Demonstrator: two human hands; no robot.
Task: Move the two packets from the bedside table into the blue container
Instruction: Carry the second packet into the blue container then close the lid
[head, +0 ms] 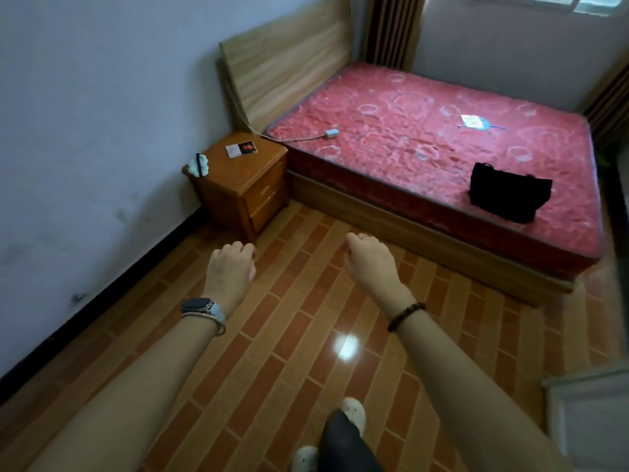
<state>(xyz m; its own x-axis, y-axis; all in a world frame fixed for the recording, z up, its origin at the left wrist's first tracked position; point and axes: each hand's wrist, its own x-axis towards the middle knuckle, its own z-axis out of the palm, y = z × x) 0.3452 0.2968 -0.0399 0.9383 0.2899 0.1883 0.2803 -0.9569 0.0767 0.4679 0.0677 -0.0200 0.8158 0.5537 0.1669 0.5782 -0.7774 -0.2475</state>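
Two flat packets lie side by side on top of the wooden bedside table (pixel 238 178): a pale one (pixel 233 150) and a dark one with an orange picture (pixel 247 147). The table stands in the corner between the wall and the bed. My left hand (pixel 231 267) and my right hand (pixel 371 260) hover over the floor, well short of the table, fingers curled under and holding nothing. No blue container is in view.
A white, lumpy object with a dark strap (pixel 199 165) sits on the table's left corner. The bed with a red mattress (pixel 425 148) carries a black bag (pixel 509 192), a white charger with cable (pixel 331 132) and a small paper item (pixel 473 121). Brick-patterned floor lies ahead.
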